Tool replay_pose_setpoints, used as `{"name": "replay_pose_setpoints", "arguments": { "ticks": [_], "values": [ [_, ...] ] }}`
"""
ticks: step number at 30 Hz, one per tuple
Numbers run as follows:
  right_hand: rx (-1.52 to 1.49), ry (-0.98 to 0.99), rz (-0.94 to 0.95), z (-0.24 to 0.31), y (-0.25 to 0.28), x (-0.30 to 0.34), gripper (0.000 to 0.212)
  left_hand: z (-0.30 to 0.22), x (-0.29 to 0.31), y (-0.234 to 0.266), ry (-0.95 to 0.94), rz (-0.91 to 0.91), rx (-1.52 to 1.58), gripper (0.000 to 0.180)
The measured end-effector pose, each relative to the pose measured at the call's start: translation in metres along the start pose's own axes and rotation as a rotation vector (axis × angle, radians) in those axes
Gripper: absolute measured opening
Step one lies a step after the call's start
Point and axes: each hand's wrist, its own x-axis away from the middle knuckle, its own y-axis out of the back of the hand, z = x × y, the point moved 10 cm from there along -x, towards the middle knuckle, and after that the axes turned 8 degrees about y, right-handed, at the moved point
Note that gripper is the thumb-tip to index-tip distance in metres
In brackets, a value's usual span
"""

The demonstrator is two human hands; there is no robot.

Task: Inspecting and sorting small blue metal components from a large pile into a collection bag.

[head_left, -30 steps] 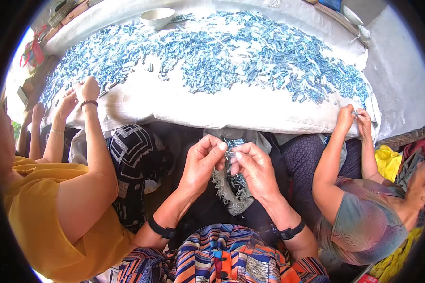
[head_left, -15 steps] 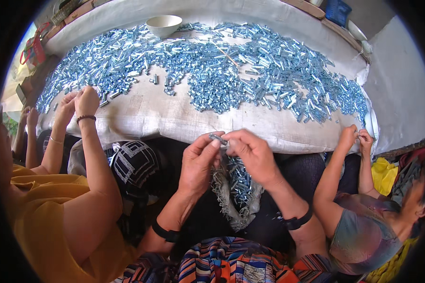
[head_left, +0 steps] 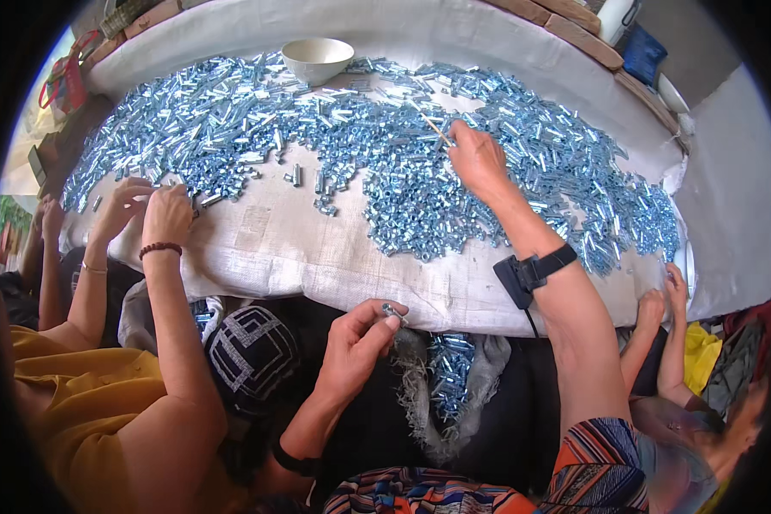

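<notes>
Between thumb and forefinger, my left hand (head_left: 355, 347) pinches a small silvery metal piece (head_left: 394, 313) at the table's near edge. My right hand (head_left: 480, 158) is stretched out over the heap, its fingers closed on the near end of a thin wooden stick (head_left: 434, 128). Under that hand spreads a wide heap of small bluish metal tubes and sleeves (head_left: 411, 206), some long, some short. Below the table edge, a frayed grey sack (head_left: 487, 377) by my lap holds more bluish metal pieces (head_left: 451, 368).
A white bowl (head_left: 317, 60) stands at the back of the cloth-covered table (head_left: 257, 210). Bricks (head_left: 582, 43) line the far edge. One person in a yellow top (head_left: 86, 403) works at my left, and another person's hands (head_left: 664, 300) are at the right. A dark patterned cloth (head_left: 253, 351) bulges beside my left arm.
My right hand has left the small metal piece and moved forward to the wooden stick on the heap. My left hand keeps its pinch. The view has shifted slightly.
</notes>
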Motion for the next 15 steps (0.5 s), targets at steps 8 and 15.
{"name": "replay_pose_setpoints", "arguments": {
  "ticks": [8, 15],
  "values": [
    [-0.034, -0.028, -0.015, -0.015, -0.007, 0.002, 0.02, -0.001, -0.013, 0.009, -0.101, -0.072, -0.249, 0.015],
    [-1.175, -0.345, 0.048, 0.046, 0.032, 0.106, 0.014, -0.033, 0.016, 0.001, -0.295, -0.105, -0.435, 0.015]
  ]
}}
